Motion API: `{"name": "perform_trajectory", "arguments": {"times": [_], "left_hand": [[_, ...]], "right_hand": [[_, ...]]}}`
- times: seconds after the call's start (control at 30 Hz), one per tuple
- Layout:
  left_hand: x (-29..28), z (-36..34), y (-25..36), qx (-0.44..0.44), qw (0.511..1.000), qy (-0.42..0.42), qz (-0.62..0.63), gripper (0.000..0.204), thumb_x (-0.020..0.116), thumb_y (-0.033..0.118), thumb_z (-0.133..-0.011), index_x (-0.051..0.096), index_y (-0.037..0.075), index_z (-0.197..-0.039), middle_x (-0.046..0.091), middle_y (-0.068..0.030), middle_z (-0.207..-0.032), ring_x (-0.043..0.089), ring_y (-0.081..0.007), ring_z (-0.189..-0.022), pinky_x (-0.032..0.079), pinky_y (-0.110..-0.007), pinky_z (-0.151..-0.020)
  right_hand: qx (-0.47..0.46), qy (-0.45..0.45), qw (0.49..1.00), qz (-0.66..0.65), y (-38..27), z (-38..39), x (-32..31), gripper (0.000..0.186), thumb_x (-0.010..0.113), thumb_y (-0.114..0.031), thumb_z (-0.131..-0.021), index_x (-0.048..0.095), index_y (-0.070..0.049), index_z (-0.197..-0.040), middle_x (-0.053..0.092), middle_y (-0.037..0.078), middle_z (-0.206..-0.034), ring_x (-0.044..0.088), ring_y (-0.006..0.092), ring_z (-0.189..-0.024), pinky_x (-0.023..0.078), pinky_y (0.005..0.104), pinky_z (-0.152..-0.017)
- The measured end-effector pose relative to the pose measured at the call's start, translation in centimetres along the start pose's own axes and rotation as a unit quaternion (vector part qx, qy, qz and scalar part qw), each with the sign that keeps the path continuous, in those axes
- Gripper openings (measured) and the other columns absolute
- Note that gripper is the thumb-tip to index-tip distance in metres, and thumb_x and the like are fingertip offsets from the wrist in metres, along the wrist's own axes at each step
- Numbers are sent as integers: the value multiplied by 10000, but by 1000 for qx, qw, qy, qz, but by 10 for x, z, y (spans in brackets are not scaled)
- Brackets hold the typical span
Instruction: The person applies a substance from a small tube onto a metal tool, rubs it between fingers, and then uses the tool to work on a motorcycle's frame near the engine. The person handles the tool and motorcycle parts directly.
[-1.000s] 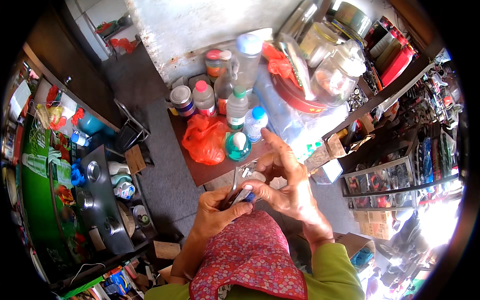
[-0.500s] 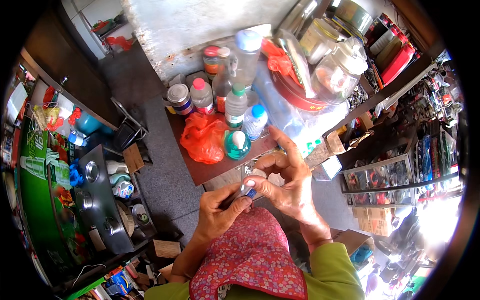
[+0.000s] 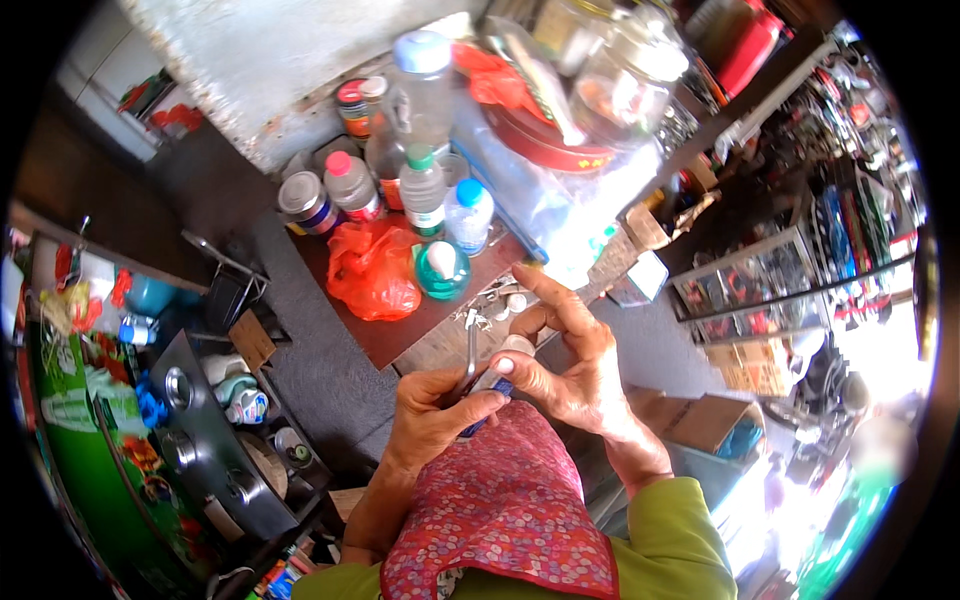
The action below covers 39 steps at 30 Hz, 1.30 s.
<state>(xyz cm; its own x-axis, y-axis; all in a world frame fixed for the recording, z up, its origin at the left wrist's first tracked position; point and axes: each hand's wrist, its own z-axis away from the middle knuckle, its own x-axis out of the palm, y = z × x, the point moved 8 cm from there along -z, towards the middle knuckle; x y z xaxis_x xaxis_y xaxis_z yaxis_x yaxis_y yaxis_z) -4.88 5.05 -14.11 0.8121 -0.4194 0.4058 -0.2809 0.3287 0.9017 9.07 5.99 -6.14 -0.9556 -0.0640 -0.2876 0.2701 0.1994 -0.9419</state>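
Taking the hands as clock centre, 12 facing away from the person

Left hand (image 3: 440, 405) is gripping a small clear-and-blue container (image 3: 489, 382) between thumb and fingers; a thin bent metal rod (image 3: 471, 345) is sticking up out of the same grip toward 12

Right hand (image 3: 575, 375) is pinching a whitish round piece (image 3: 517, 345) at the container's 1 o'clock end, index finger pointing out toward 12; I'm not able to tell if piece and container are joined

So the container is sitting dead centre, on the person's side of the table (image 3: 350, 335), near the red floral apron (image 3: 500, 490)

For doing it well I'd be bracing with the left thumb and letting the right fingertips do the fine work; walls are looking thin, so light pressure. Rod is crowding the left grip, so I'd be watching for it slipping

Edges: table's near edge is running from 9 round to about 2. Loose small bits (image 3: 490, 303) are lying at 12, so a low reach would be risking a sweep. Green-liquid bottle (image 3: 442, 275) is standing at 11, orange bag (image 3: 375, 275) slumping at 10

Room: grey floor (image 3: 305, 345) is showing at 9, giving slack there; open carton (image 3: 700, 430) is sitting near 4, crowding the right sleeve (image 3: 670, 530)
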Motion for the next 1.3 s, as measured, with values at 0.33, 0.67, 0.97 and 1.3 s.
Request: {"name": "perform_trajectory", "arguments": {"times": [0.33,0.67,0.97,1.3], "left_hand": [[46,-7,-23,-51,993,-84,-69,150,745,25,-799,698,-23,-934,531,39,-744,452,-20,-672,331,-202,-566],[147,-14,-72,-142,973,-176,-50,184,765,17,-781,706,-25,-950,537,38,-765,471,-24,-700,340,-213,-586],[220,-20,-106,-150,966,-201,-61,119,762,0,-778,689,-27,-869,581,23,-797,503,-28,-706,369,-201,-599],[240,-37,-103,-141,946,-272,-106,134,776,24,-776,699,-7,-882,558,50,-748,474,-4,-663,352,-183,-574]], "right_hand": [[96,146,985,-15,24,73,-39,964,837,-175,-733,249,24,-1470,668,95,-925,633,177,-927,479,311,-896],[86,178,980,-27,24,151,-122,921,756,-33,-772,188,0,-1497,648,177,-1083,599,239,-1038,449,352,-946],[49,259,961,-88,33,218,-182,856,717,-54,-792,222,4,-1488,643,161,-1079,598,204,-1012,430,330,-950],[41,323,928,-179,42,237,-187,846,741,-88,-813,233,18,-1481,635,178,-1105,600,218,-1053,434,363,-972]]}}
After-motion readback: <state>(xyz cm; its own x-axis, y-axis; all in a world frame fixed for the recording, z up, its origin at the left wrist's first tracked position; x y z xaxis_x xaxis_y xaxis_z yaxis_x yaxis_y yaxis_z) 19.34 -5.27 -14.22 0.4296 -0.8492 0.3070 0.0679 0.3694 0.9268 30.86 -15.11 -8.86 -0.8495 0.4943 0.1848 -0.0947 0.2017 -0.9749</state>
